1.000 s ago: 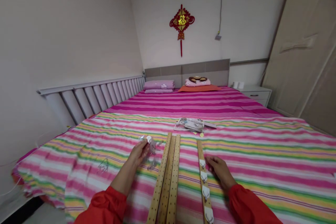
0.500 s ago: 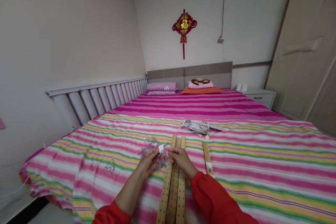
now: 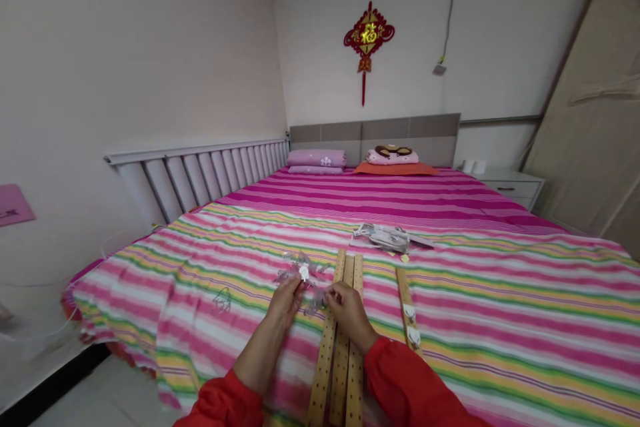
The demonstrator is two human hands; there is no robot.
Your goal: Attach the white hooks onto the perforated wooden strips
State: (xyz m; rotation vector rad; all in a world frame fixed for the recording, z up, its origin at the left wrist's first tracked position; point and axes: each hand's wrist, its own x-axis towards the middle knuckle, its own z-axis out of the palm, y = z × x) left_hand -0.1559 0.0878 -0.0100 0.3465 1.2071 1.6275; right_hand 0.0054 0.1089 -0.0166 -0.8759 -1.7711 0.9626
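My left hand (image 3: 287, 300) is closed in a pinch on a small white piece (image 3: 304, 271). Clear plastic packets (image 3: 286, 272) lie just behind and around it. Close by, my right hand (image 3: 345, 307) has its fingertips pinched at a piece of clear plastic (image 3: 316, 302), above the left edge of the wooden strips. Those three long wooden strips with rows of holes (image 3: 325, 363) lie side by side, pointing away from me, partly under my right hand. To the right, a shorter wooden strip (image 3: 403, 287) carries two white pieces with metal hooks (image 3: 413, 337).
A clear bag of parts (image 3: 387, 237) lies beyond the strips on the striped sheet (image 3: 500, 320). A thin wire-like shape (image 3: 223, 299) rests at left. Pillows (image 3: 316, 159) and a folded blanket (image 3: 393, 156) are by the headboard; a white radiator (image 3: 200, 177) runs along the left.
The view has turned a little to the left, so things sit further right. My right fingertips now pinch plastic slightly lower, and the left hand still holds the white piece.
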